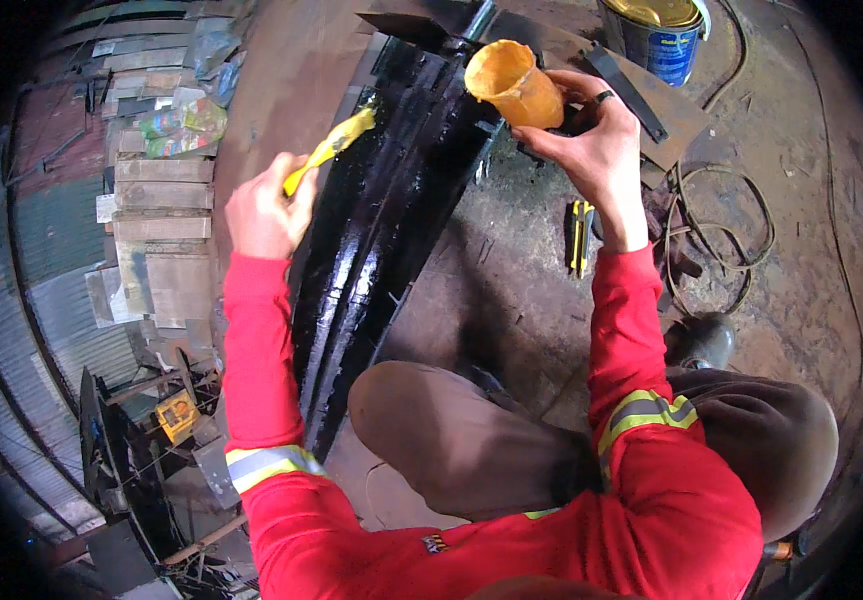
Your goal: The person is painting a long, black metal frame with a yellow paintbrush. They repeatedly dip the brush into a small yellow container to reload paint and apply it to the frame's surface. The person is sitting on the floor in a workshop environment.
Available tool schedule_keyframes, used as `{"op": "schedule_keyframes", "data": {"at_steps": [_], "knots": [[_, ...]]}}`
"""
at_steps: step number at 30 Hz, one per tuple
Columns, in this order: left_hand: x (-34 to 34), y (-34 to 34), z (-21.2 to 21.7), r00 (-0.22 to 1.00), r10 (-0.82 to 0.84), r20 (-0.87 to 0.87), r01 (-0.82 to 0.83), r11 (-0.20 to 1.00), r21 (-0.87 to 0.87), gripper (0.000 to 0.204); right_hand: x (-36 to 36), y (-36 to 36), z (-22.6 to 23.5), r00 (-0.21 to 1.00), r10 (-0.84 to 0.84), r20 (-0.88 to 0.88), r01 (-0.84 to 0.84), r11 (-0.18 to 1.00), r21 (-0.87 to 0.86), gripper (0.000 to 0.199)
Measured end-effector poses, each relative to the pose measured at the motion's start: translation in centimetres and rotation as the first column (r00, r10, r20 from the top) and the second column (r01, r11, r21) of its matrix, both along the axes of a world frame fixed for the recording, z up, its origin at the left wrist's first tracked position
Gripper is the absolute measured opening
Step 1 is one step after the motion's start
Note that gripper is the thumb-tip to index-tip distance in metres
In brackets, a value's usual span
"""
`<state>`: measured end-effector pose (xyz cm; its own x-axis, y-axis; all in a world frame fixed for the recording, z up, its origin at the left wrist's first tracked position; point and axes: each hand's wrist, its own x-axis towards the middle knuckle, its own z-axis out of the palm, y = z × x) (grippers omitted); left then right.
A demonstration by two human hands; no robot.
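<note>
My left hand (pixel 270 208) is closed on the handle of a yellow paintbrush (pixel 332 150). The brush's far end, where the bristles are hard to make out, reaches the left edge of a long, glossy black metal piece (pixel 392 190). A small yellow smear shows there. Fingers and thumb of my right hand (pixel 597 130) wrap round an orange cup (pixel 527 95), its inside and rim coated with yellow-orange paint. The cup is held tilted, mouth to the upper left, at the right side of the black piece's far end.
A yellow-and-black utility knife (pixel 581 238) lies on the floor (pixel 522 270) below my right hand. Farther back are a flat dark metal bar (pixel 627 95) and a blue paint bucket (pixel 662 45). A hose (pixel 752 255) coils at right. Stacked boards (pixel 162 200) line the left.
</note>
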<state>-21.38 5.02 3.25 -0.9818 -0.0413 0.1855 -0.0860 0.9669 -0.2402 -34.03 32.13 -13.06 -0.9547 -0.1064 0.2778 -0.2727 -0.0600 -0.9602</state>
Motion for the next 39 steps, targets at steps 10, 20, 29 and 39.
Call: {"op": "schedule_keyframes", "data": {"at_steps": [10, 20, 29, 39], "knots": [[-1.7, -0.8, -2.9, 0.995, -0.102, -0.012, 0.101, 0.994, -0.045, 0.012, 0.0, 0.3, -0.2, 0.999, 0.005, -0.043, -0.001, 0.996, 0.094, 0.058], [-5.2, 1.1, -2.4, 0.988, -0.117, -0.102, 0.097, 0.979, -0.179, 0.015, -0.1, 0.5, -0.2, 0.999, -0.006, -0.051, 0.010, 0.997, 0.071, 0.058], [-6.3, 1.4, -2.7, 0.948, -0.311, -0.065, 0.282, 0.918, -0.277, 0.014, -0.3, 0.3, -0.3, 0.999, -0.010, -0.042, 0.010, 1.000, -0.003, 0.061], [-7.5, 3.0, -0.4, 0.943, -0.322, 0.085, 0.328, 0.857, -0.398, 0.024, -0.5, 0.9, 0.3, 0.999, -0.036, -0.033, 0.036, 0.999, -0.014, 0.060]]}}
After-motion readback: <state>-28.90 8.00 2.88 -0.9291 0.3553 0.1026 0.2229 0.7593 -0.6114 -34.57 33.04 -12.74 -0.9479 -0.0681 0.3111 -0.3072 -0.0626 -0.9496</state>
